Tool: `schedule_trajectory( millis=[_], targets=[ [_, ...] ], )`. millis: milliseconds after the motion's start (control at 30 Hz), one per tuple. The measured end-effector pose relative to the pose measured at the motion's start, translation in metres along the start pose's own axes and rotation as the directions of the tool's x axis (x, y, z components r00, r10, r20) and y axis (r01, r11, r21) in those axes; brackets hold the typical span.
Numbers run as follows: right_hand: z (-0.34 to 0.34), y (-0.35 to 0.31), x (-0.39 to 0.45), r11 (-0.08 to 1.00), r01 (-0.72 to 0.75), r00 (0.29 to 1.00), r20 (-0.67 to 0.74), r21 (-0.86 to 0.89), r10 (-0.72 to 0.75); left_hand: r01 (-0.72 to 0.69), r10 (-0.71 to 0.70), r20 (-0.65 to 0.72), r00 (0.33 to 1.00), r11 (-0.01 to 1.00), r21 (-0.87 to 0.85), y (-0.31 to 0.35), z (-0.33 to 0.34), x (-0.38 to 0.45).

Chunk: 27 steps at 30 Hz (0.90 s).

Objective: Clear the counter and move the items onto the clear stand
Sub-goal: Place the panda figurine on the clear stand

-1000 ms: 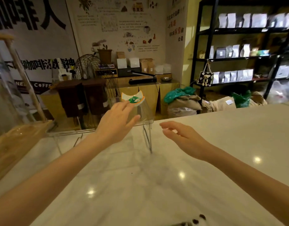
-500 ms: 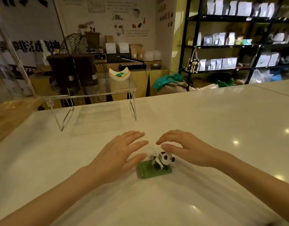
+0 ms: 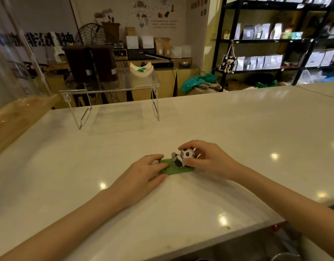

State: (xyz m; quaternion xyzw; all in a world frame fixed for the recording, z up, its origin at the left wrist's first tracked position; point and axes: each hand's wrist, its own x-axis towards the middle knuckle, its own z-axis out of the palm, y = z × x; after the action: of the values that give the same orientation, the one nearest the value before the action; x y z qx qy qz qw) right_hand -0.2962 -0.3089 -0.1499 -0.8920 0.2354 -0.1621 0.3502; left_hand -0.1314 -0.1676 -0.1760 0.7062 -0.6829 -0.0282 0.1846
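A small panda figurine (image 3: 183, 156) lies on a flat green base (image 3: 173, 169) in the middle of the white counter (image 3: 237, 129). My left hand (image 3: 143, 174) grips the base's left end, fingers over its top and thumb at its near edge. My right hand (image 3: 207, 159) closes around the panda's head and the base's right end. The clear stand (image 3: 109, 89) sits at the counter's far edge, left of centre. A white, orange-rimmed crescent piece with a green mark (image 3: 141, 70) rests on the stand's right part.
A wooden tray or board (image 3: 13, 117) lies along the counter's left side, beside a tall clear panel. The counter's near edge drops off at lower right. Black shelves with bags (image 3: 275, 34) and a wooden back counter stand behind.
My left hand came back from the crescent piece on the stand. Both hands dropped to the panda figurine and closed onto it and its green base.
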Motion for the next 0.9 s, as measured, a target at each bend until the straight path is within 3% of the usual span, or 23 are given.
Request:
schedule_trajectory(
  millis=[167,367,567,900],
  targets=[
    [0.004,-0.002,0.0,0.978,-0.037,0.998,-0.037,0.207,0.046,0.03,-0.031,-0.005,1.0,0.997,-0.074,-0.001,-0.003,0.003],
    [-0.005,-0.008,0.018,0.974,-0.016,0.998,-0.06,0.228,0.03,0.033,-0.038,-0.04,0.998,0.99,-0.137,-0.007,-0.016,0.012],
    [-0.022,-0.026,0.054,0.969,0.015,0.999,-0.049,0.245,-0.003,0.008,-0.014,-0.071,0.997,0.996,-0.09,-0.021,-0.056,0.036],
    [-0.058,-0.056,0.144,0.957,0.202,0.961,-0.229,0.208,-0.153,0.021,-0.01,-0.207,0.978,0.998,0.053,-0.053,-0.13,0.102]
  ],
)
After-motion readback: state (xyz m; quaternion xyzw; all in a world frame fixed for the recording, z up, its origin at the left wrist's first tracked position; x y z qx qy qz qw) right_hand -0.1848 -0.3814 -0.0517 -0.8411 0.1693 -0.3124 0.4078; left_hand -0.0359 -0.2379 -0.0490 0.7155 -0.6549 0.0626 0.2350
